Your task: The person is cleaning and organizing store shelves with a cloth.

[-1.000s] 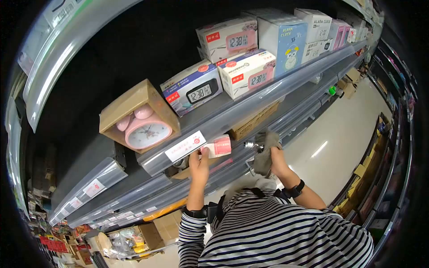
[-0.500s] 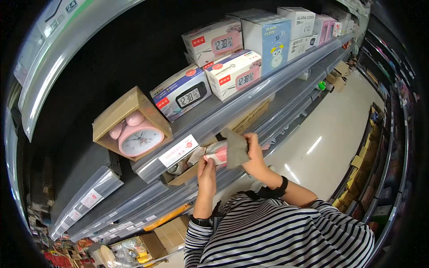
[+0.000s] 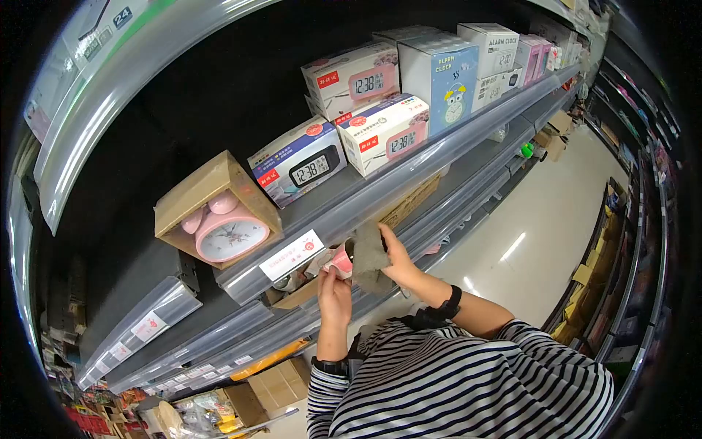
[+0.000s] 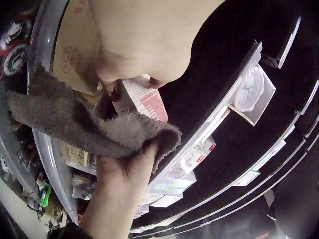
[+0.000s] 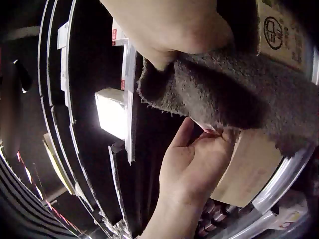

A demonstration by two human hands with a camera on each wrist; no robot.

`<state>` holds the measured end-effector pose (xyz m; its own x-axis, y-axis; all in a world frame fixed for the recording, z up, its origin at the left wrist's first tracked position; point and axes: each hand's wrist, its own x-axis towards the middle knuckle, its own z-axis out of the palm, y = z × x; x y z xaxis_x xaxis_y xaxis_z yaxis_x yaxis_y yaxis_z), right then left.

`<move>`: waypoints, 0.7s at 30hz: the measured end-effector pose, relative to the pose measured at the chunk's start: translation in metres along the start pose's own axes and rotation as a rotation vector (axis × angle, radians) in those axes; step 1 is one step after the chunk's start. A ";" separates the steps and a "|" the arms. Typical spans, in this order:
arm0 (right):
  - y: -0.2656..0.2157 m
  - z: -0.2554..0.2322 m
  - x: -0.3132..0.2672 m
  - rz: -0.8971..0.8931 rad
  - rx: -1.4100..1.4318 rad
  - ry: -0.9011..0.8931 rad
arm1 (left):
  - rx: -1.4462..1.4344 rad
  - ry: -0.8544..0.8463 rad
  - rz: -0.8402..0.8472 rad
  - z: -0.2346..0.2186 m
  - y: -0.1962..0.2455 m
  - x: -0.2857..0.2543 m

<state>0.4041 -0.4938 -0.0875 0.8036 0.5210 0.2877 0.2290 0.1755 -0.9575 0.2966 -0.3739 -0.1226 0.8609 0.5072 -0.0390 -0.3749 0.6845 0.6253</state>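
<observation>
Over the lower shelf, my left hand (image 3: 335,301) holds a small pink-and-white box (image 3: 341,261) between thumb and fingers. In the left wrist view the printed side of this box (image 4: 142,102) shows below the hand. My right hand (image 3: 399,262) grips a fuzzy grey cloth (image 3: 371,257), its thumb on top of a fold in the left wrist view. The cloth hangs right beside the small box and covers part of it in the right wrist view. Whatever the cloth may wrap is hidden. Below the left hand is an open cardboard carton (image 3: 301,295) with wrapped items.
A pink twin-bell alarm clock (image 3: 232,238) in an open-front box stands on the shelf above, beside several boxed digital clocks (image 3: 311,168). A clear shelf edge (image 3: 365,208) with a price label (image 3: 291,254) runs just above the hands. Boxes of goods lie on the floor.
My right hand has brought the cloth leftward, up to the small box. A metal screw-threaded end showing beside the cloth earlier is now mostly hidden. My left hand has shifted slightly down and right.
</observation>
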 end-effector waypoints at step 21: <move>0.019 0.007 0.015 0.425 0.643 0.008 | 0.824 0.220 0.319 -0.023 0.043 0.030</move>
<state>0.4172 -0.4769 -0.1009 0.7555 0.6468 -0.1040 -0.4622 0.4138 -0.7843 0.2984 -0.3172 -0.1144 0.6420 0.7545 0.1366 -0.1468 -0.0539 0.9877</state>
